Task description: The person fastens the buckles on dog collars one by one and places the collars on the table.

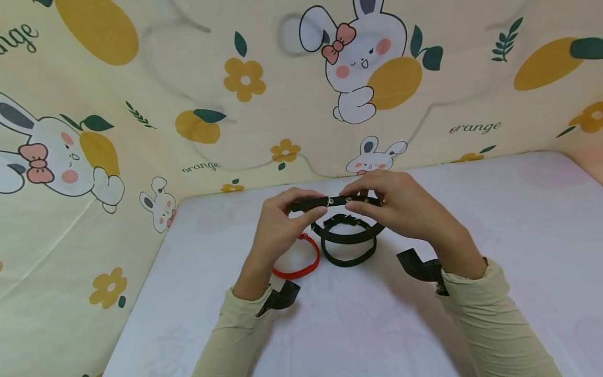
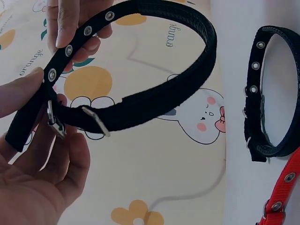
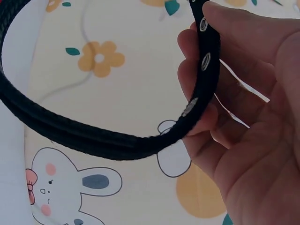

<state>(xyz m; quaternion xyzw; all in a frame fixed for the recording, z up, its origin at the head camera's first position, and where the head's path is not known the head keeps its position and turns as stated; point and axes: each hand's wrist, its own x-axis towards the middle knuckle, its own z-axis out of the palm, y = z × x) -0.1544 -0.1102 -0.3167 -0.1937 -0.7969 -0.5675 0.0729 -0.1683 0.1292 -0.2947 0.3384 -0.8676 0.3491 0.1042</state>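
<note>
Black webbing collar [image 1: 336, 201] held above the table [image 1: 518, 220], its strap running left to right between both hands. Left hand [image 1: 278, 230] pinches the buckle end, thumb on top. Right hand [image 1: 400, 207] pinches the eyelet stretch. Red collar [image 1: 301, 262], second black collar [image 1: 348, 241] lie beneath.

The person wears long sleeves of a pale beige, finely ribbed knit, snug along both forearms and ending in plain cuffs at the wrists. The left sleeve [image 1: 235, 324] runs in from about 7 o'clock, the right sleeve [image 1: 490, 319] from about 5 o'clock. At each cuff sits a black strap: one [image 1: 281, 296] on the left wrist, another [image 1: 421, 266] on the right. Both hands [image 1: 278, 230] are bare, without rings or gloves.
</note>
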